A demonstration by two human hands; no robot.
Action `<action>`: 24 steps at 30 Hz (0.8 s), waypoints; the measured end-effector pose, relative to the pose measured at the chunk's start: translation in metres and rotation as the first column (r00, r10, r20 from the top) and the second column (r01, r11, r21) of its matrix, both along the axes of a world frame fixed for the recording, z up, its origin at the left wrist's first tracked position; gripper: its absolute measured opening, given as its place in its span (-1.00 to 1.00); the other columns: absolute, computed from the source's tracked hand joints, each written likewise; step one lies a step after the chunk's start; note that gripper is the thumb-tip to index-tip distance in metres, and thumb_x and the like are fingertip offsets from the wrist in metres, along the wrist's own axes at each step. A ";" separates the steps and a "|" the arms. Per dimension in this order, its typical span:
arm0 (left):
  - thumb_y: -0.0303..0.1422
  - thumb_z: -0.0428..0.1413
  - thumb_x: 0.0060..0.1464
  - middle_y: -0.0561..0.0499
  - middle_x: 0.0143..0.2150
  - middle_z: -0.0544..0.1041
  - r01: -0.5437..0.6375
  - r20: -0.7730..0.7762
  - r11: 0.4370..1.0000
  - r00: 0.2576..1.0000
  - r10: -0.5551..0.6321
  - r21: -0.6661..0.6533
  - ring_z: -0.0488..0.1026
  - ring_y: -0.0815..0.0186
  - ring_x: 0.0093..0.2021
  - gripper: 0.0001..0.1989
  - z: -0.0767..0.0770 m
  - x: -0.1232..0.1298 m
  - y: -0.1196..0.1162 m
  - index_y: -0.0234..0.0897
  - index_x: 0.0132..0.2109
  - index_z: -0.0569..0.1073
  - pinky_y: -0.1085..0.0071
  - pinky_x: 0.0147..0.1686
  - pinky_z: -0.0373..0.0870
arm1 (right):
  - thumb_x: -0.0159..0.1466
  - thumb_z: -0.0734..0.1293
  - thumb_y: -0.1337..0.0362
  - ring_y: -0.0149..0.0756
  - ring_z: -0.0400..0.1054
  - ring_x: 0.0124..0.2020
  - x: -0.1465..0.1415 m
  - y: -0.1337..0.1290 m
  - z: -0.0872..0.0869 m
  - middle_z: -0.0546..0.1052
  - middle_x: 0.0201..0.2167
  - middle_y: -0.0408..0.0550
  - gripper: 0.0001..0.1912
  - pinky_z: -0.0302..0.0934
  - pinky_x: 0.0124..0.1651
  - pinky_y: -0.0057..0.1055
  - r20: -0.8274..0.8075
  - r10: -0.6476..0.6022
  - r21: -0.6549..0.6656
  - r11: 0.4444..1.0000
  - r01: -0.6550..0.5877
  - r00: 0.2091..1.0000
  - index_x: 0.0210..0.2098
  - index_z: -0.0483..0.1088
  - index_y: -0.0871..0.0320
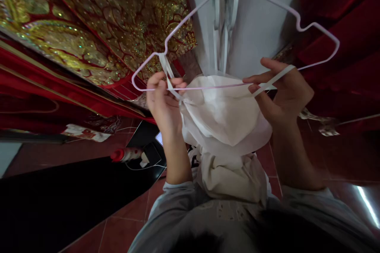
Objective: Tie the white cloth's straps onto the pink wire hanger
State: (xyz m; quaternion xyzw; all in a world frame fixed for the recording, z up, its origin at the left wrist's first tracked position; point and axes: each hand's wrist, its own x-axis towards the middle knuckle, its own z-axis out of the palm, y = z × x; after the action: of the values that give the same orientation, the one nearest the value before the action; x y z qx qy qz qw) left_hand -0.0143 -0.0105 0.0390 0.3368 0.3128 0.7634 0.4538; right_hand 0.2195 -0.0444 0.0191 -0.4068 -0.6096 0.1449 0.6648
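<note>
Grey shirt [166,219] nearest of all, right under the camera, with dark, blurred shapes across its front — and just beyond it a crumpled cream cloth [234,178]. Now to the action: a white garment [225,114] hangs in the middle, between the two hands, just below the bottom bar of a lilac hanger [208,87]. On the left, one white strap [165,65] already sits over the hanger's notch, and the left hand [166,91] curls its fingers right there at strap and bar; I cannot tell which of them it grips. Over to the right, the right hand [282,87] has the other strap [276,79] hooked taut across thumb and fingers, holding it beside the bar — the right notch stands bare. Glittering gold-and-red cloth [89,47] fills the far left, dark red cloth [341,47] the far right, with metal poles [226,49] against a pale wall [261,35] between. Near left, a black table [89,189] carries a red-capped bottle [127,154], above red floor tiles [121,233].
</note>
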 end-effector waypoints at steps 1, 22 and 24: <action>-0.33 0.22 0.29 0.04 -0.36 0.64 0.028 -0.032 1.000 0.999 -0.028 -0.002 0.65 0.26 -0.33 -0.89 -0.002 0.007 -0.006 -0.20 -0.09 0.45 0.36 -0.25 0.57 | 0.24 0.56 0.22 -0.19 0.64 -0.18 -0.002 0.000 0.002 0.69 -0.26 -0.25 -0.50 0.54 0.02 -0.07 0.008 0.007 0.046 0.999 -0.008 1.000 0.17 0.55 -0.15; -0.41 0.10 0.31 0.17 -0.59 0.41 0.025 -0.059 0.994 0.998 -0.019 0.102 0.50 0.31 -0.48 -0.98 -0.004 0.017 -0.004 -0.18 -0.14 0.42 0.34 -0.22 0.58 | 0.10 0.59 0.48 -0.51 0.24 -0.49 0.055 0.026 0.083 0.38 -0.54 -0.27 -0.77 0.19 -0.34 -0.38 0.395 -0.181 -0.233 0.928 0.289 0.901 -0.32 0.55 0.14; -0.40 0.11 0.32 0.17 -0.58 0.42 0.036 -0.048 0.993 0.998 -0.031 0.112 0.49 0.33 -0.48 -0.99 -0.006 0.019 -0.005 -0.21 -0.14 0.42 0.34 -0.19 0.59 | 0.06 0.63 0.44 -0.48 0.24 -0.46 0.054 0.030 0.086 0.38 -0.50 -0.25 -0.69 0.24 -0.30 -0.35 0.469 -0.184 -0.244 0.913 0.327 0.864 -0.32 0.48 0.10</action>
State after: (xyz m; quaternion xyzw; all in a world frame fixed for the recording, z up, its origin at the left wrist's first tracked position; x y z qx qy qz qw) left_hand 0.0050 -0.0156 0.0328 0.3846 0.2740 0.7641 0.4395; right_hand 0.2737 -0.0149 0.1053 -0.6074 -0.6515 0.0550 0.4512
